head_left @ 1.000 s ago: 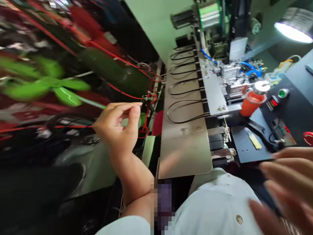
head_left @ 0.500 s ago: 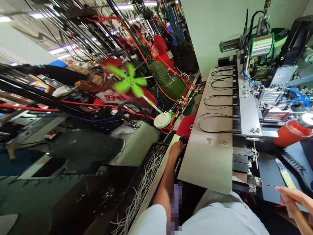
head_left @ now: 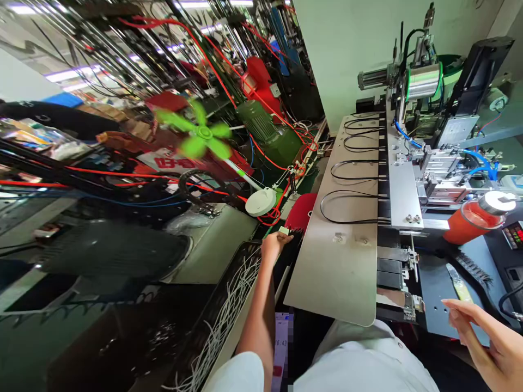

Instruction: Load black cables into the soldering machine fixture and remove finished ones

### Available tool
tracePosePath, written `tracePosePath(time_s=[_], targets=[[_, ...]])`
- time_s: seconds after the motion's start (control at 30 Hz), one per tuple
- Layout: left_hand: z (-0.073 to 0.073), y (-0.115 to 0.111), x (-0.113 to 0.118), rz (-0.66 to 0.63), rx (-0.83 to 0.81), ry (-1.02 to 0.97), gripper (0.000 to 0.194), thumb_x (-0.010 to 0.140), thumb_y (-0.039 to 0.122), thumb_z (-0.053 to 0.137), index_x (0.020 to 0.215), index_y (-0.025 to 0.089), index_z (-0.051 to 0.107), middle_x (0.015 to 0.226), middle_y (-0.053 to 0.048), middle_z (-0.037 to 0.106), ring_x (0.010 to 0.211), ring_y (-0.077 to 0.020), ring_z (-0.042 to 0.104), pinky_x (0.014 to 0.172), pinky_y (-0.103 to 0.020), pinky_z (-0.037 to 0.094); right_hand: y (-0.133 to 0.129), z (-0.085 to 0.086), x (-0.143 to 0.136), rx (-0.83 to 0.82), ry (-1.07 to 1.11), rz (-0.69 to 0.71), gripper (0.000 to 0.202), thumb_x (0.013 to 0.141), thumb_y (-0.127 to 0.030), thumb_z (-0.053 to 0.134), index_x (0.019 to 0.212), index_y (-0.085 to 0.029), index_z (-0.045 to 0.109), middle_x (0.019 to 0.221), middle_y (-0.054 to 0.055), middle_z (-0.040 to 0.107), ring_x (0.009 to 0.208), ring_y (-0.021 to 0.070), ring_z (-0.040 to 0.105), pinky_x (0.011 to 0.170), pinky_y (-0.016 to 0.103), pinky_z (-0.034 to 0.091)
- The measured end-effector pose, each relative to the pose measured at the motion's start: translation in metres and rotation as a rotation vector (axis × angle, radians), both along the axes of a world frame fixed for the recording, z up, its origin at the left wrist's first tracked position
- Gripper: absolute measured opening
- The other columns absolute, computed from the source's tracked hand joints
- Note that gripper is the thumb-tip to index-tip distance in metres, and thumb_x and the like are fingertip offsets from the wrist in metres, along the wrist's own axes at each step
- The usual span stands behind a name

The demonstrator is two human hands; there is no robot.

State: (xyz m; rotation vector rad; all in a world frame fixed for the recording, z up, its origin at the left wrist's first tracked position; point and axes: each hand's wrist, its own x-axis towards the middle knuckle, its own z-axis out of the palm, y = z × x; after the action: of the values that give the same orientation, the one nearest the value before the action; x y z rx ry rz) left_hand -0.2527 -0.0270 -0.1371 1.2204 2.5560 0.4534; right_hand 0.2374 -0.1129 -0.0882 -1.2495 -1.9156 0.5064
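My left hand [head_left: 274, 246] reaches forward at the left side of the metal plate [head_left: 330, 272], its fingers closed near the far end of a pale strip. What they hold, if anything, I cannot make out. Just beyond the fingertips, dark bristly ends [head_left: 297, 231] show in front of a red rounded surface [head_left: 303, 209]. Low at the right, my right hand [head_left: 486, 337] has its index finger stretched out and the others bent, with nothing visible in it. Nearest to it lies a yellow-handled blade tool [head_left: 460, 283]. Several looped black cables [head_left: 347, 207] lie across the plate, their ends in the machine.
Left of my forearm, a dark tray [head_left: 241, 272] holds loose white wires [head_left: 232, 305]. A green fan [head_left: 204, 132] stands beyond it. At right are the machine with a wire spool [head_left: 425, 81], an orange container [head_left: 469, 220] and a black brush [head_left: 474, 267].
My left hand has drawn back slightly left from the dark bristly ends. My right hand stays low at the right, fingers in a similar pose. The whole view has shifted a little.
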Motion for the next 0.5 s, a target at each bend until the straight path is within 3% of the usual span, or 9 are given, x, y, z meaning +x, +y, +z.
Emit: tracePosePath(time_s=[0.07, 0.17, 0.23, 0.27, 0.33, 0.37, 0.43, 0.5], targets=[[0.013, 0.010, 0.005, -0.006, 0.098, -0.026, 0.035, 0.076, 0.047, 0.057, 0.074, 0.013, 0.064, 0.074, -0.008, 0.068, 0.070, -0.0182, 0.063, 0.061, -0.023, 0.043, 0.001, 0.003, -0.002, 0.003, 0.008, -0.018, 0.019, 0.087, -0.033, 0.052, 0.097, -0.020, 0.064, 0.080, 0.002, 0.070, 0.064, 0.0131, 0.069, 0.062, 0.014, 0.055], [0.050, 0.034, 0.029, -0.052, 0.392, -0.139, 0.034, 0.084, 0.043, 0.045, 0.096, 0.015, 0.059, 0.081, -0.004, 0.066, 0.066, -0.0097, 0.059, 0.057, -0.018, 0.043, 0.003, 0.012, -0.008, -0.019, 0.030, -0.021, 0.015, 0.088, -0.027, 0.051, 0.093, -0.021, 0.063, 0.072, 0.001, 0.068, 0.059, 0.0115, 0.066, 0.056, 0.014, 0.053], [0.082, 0.051, 0.061, -0.148, 0.771, -0.411, 0.035, 0.078, 0.045, 0.056, 0.099, 0.017, 0.059, 0.076, -0.001, 0.062, 0.056, -0.0067, 0.052, 0.048, -0.015, 0.038, 0.006, 0.017, -0.014, -0.074, 0.053, -0.011, 0.013, 0.088, -0.024, 0.050, 0.091, -0.021, 0.063, 0.069, -0.001, 0.067, 0.057, 0.0108, 0.064, 0.054, 0.015, 0.052], [0.098, 0.056, 0.082, -0.241, 0.861, -0.541, 0.035, 0.077, 0.047, 0.058, 0.096, 0.018, 0.061, 0.071, 0.000, 0.060, 0.051, -0.0053, 0.047, 0.044, -0.014, 0.033, 0.009, 0.019, -0.017, -0.104, 0.065, -0.006, 0.013, 0.088, -0.023, 0.050, 0.091, -0.022, 0.063, 0.070, -0.001, 0.067, 0.058, 0.0109, 0.064, 0.056, 0.016, 0.052], [0.124, 0.056, 0.132, -0.565, 0.694, -0.749, 0.032, 0.080, 0.046, 0.059, 0.092, 0.017, 0.064, 0.070, -0.001, 0.060, 0.049, -0.0054, 0.045, 0.043, -0.015, 0.034, 0.014, 0.020, -0.025, -0.163, 0.115, -0.004, 0.012, 0.088, -0.022, 0.051, 0.091, -0.022, 0.063, 0.073, -0.001, 0.067, 0.062, 0.0112, 0.063, 0.059, 0.018, 0.052], [0.132, 0.052, 0.158, -0.749, 0.510, -0.797, 0.029, 0.080, 0.044, 0.061, 0.089, 0.017, 0.065, 0.066, -0.001, 0.059, 0.050, -0.0064, 0.047, 0.045, -0.016, 0.037, 0.017, 0.020, -0.030, -0.187, 0.155, -0.007, 0.012, 0.089, -0.022, 0.052, 0.091, -0.023, 0.063, 0.075, -0.001, 0.067, 0.065, 0.0116, 0.064, 0.062, 0.019, 0.052], [0.139, 0.039, 0.207, -1.050, 0.213, -0.805, 0.023, 0.083, 0.038, 0.059, 0.086, 0.017, 0.067, 0.065, 0.000, 0.059, 0.052, -0.0081, 0.053, 0.050, -0.018, 0.042, 0.022, 0.017, -0.040, -0.220, 0.280, -0.048, 0.012, 0.089, -0.023, 0.052, 0.093, -0.023, 0.063, 0.079, 0.000, 0.067, 0.070, 0.0125, 0.064, 0.065, 0.021, 0.052], [0.134, 0.027, 0.242, -1.236, 0.121, -0.739, 0.020, 0.086, 0.032, 0.055, 0.084, 0.016, 0.067, 0.070, -0.001, 0.060, 0.055, -0.0080, 0.055, 0.055, -0.019, 0.044, 0.025, 0.014, -0.051, -0.226, 0.431, -0.128, 0.012, 0.089, -0.025, 0.053, 0.095, -0.023, 0.063, 0.084, 0.002, 0.066, 0.073, 0.0136, 0.063, 0.065, 0.023, 0.053]])
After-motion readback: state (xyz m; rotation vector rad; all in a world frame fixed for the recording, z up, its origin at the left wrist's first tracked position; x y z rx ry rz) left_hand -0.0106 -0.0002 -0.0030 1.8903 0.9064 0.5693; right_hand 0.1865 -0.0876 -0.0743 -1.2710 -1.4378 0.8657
